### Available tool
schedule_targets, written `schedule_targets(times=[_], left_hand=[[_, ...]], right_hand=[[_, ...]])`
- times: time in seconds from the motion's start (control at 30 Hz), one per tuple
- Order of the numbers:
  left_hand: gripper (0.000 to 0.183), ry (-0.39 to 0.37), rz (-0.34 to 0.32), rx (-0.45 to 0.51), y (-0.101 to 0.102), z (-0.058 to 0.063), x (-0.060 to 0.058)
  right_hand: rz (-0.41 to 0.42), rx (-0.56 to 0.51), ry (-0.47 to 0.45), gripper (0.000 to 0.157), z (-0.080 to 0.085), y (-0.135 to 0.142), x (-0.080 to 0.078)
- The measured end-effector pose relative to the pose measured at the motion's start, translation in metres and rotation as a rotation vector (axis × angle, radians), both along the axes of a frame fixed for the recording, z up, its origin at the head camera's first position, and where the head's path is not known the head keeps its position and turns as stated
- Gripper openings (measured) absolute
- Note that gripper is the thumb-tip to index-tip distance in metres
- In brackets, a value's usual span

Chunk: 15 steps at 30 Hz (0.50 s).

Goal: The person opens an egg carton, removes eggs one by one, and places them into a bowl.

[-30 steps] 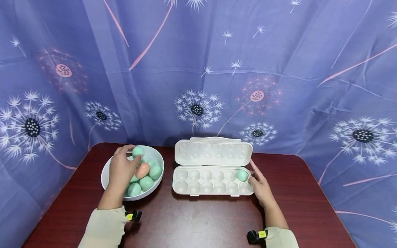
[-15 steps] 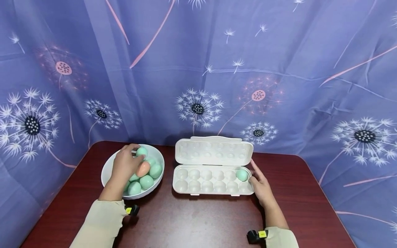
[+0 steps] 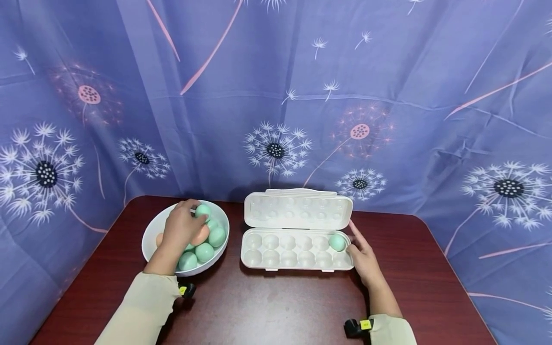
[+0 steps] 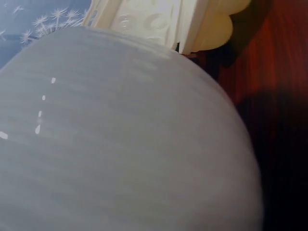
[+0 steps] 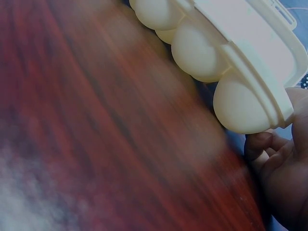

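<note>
At the left, my left hand point(image 3: 180, 227) is over a white bowl point(image 3: 149, 239) and pinches a pale green egg point(image 3: 202, 210) at its far side. Below lie several more green eggs point(image 3: 204, 252) and an orange egg point(image 3: 201, 235); the hand hides part of the pile. The cream egg box point(image 3: 297, 270) stands with its lid raised, and one green egg point(image 3: 337, 242) sits in its back right cup. My right hand point(image 3: 365, 262) grips the box's right end, thumb at the rim. In the right wrist view, curled fingers point(image 5: 260, 144) show beneath the end cup.
Both containers stand on a dark red wooden table point(image 3: 276, 306). Behind it hangs a blue curtain point(image 3: 215, 143) with dandelion prints, close to the back edge. The bowl's outer wall point(image 4: 130, 134) fills most of the left wrist view.
My left hand has shifted slightly to the right with the green egg, uncovering an orange egg at the bowl's left. My right hand and the egg box have stayed in place.
</note>
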<state>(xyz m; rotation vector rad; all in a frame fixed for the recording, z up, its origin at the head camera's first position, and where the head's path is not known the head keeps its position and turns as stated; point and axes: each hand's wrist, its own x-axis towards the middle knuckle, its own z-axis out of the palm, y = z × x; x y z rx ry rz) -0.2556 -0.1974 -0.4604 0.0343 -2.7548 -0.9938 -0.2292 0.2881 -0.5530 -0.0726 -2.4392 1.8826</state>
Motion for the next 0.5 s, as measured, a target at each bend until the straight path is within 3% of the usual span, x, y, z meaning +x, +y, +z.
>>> schedule_targets(times=[0.5], left_hand=[[0.042, 0.020, -0.019, -0.024, 0.0007, -0.0046, -0.0010]], right_hand=[[-0.004, -0.009, 0.004, 0.073, 0.0021, -0.0009, 0.0004]])
